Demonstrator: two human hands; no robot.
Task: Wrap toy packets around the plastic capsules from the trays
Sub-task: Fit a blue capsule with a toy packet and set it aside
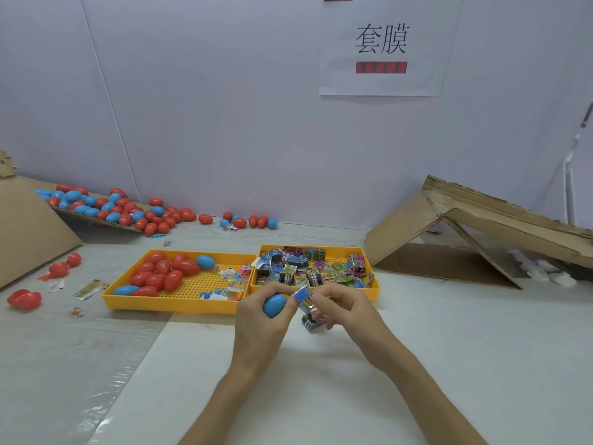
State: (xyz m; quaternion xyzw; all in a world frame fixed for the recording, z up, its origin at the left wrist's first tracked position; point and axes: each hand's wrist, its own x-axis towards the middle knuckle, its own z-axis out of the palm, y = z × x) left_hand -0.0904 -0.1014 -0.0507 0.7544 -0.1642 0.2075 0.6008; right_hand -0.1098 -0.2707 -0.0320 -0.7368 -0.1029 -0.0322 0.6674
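Inspecting the head view, I find the work held over the desk [321, 396], just in front of two yellow trays.

Left grip [260, 319]: clenched round a blue capsule [274, 306], whose rounded end points toward the other hand.

Right grip [346, 311]: pinching a printed packet [304, 297] at fingertip, with the packet touching the capsule's exposed end. A second packet [313, 321] sits under this grip; I cannot tell whether the lower fingers hold it or it lies on the desk.

Left tray [167, 305]: holds red and blue capsules [160, 271] bunched at its left side, with small loose toys at its right.

Right tray [376, 289]: holds a heap of packets [298, 268].

Elsewhere: many more capsules [128, 210] lie along the wall at the far left, and an opened cardboard box [449, 239] lies at the right.

Assessment: the step in hand is fitting the packet onto this capsule. The packet meets the capsule but is not yet round it. The next move, in my judgement, calls for opening the packet's mouth and drawing it over the rounded end while the left grip holds the capsule steady. The smooth shell may slip, and the thin film may crease or tear if it is forced.
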